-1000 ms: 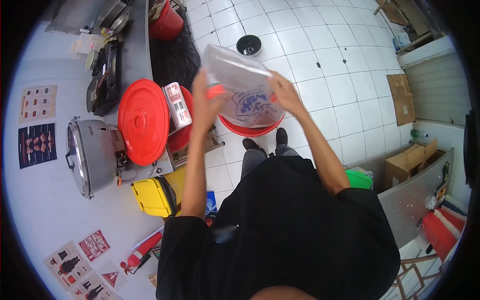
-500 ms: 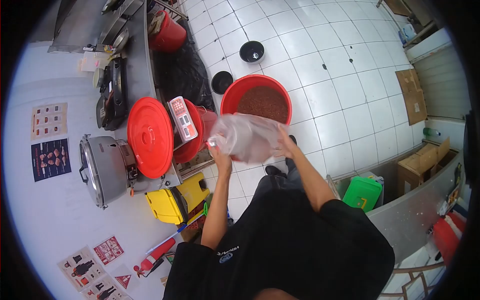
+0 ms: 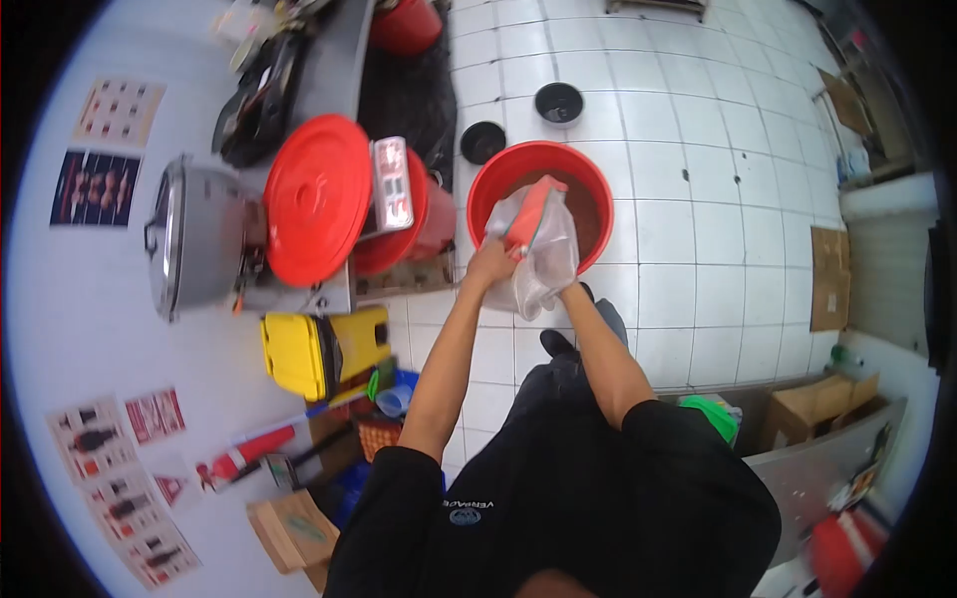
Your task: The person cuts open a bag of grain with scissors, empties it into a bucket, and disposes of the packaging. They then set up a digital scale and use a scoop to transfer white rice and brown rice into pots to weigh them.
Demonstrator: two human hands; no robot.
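My left hand (image 3: 490,263) is closed on the edge of a translucent plastic bag (image 3: 560,249) with a red strip along it. The bag hangs over the near side of a large red tub (image 3: 602,189), its red end reaching inside the rim. Brown material (image 3: 590,207) fills the lower part of the tub; the bag hides some of it. My right hand (image 3: 572,293) is behind the bag's lower right side, its fingers hidden. Whether anything is in the bag cannot be made out.
Two black bowls, one nearer (image 3: 482,144) and one farther (image 3: 559,103), stand on the tiled floor beyond the tub. To the left are a scale (image 3: 393,184), a red lid (image 3: 317,199), a large grey pot (image 3: 204,234) and a yellow bin (image 3: 299,354).
The bag has moved from in front of the tub to over its near rim and hangs more upright. My right hand has gone behind it. The view has shifted.
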